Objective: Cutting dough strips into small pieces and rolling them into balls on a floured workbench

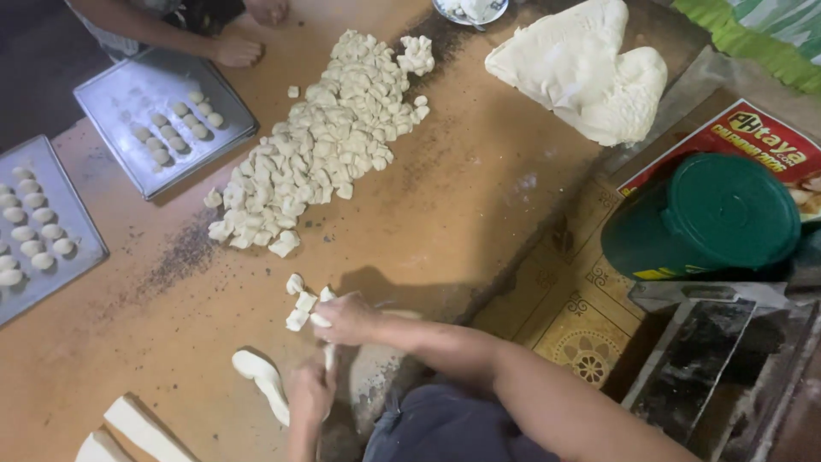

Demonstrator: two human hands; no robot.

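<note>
A rope of pale dough (261,376) is laid on the brown table (445,214), just before the person, and is gripped at its near end by the left hand (310,392), whose fingers are closed around it. Small cut pieces (301,304) are touched by the right hand (345,318), fingers curled; whether one is pinched cannot be told. The dough is judged soft, light and slightly sticky, best taken near the end being worked. Farther off, a heap of cut pieces (321,145), a large dough mass (586,73), two trays (162,115) and a green bucket (710,218) are seen.
</note>
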